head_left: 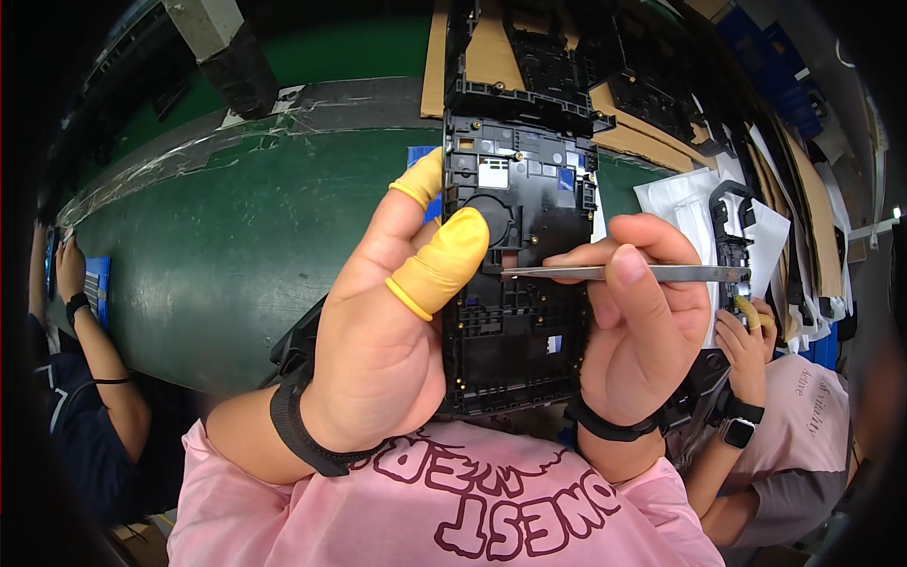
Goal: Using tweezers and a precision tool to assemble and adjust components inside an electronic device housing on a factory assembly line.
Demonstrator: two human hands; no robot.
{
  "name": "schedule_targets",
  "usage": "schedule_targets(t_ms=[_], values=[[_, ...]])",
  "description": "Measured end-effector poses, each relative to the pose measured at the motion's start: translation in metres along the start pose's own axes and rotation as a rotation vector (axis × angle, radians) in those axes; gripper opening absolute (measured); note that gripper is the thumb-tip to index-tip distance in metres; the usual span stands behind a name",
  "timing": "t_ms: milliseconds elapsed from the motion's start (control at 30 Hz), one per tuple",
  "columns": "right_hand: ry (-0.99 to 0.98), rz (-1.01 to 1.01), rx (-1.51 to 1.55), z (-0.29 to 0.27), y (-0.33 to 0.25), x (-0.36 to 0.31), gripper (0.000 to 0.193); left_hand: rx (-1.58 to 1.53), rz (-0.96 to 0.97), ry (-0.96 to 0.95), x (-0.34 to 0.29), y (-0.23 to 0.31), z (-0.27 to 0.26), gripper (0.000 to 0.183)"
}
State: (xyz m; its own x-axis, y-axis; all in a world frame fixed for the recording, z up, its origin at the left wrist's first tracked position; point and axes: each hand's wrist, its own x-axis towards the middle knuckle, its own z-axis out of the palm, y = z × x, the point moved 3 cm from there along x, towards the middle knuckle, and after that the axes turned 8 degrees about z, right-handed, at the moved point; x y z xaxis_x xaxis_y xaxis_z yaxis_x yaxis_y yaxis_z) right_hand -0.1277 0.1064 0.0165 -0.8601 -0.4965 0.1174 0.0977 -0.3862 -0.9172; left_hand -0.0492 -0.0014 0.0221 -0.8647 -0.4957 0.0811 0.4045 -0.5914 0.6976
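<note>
Left hand (368,345), in yellow rubber finger cots (442,260), holds a black moulded-plastic frame (515,335) by its left side near the green table (255,236); right hand (642,326) pinches silver metal tweezers (699,274), tips at the frame's middle. Likely light, stiff, fragile if bent: best held by side edges.

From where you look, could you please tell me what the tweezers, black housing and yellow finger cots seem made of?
Tweezers: metal, probably steel; smooth grey sheen.
Black housing: likely moulded plastic, mostly matte; ribs and clips.
Yellow finger cots: probably latex or similar rubber, dull; wrinkles, rolled rims.
</note>
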Motion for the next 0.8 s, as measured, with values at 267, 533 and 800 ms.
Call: schedule_targets(t_ms=[267, 533, 800], values=[[-0.002, -0.001, 0.003, 0.001, 0.002, 0.001, 0.023, -0.016, 0.0, -0.013, 0.001, 0.001, -0.002, 0.049], [-0.012, -0.069, -0.054, 0.005, 0.003, 0.0, 0.025, 0.066, -0.005, 0.009, -0.001, 0.003, -0.006, 0.05], [0.004, -0.082, 0.217, -0.021, -0.001, 0.009, 0.024, 0.288, -0.035, -0.019, 0.06, 0.01, -0.02, 0.043]])
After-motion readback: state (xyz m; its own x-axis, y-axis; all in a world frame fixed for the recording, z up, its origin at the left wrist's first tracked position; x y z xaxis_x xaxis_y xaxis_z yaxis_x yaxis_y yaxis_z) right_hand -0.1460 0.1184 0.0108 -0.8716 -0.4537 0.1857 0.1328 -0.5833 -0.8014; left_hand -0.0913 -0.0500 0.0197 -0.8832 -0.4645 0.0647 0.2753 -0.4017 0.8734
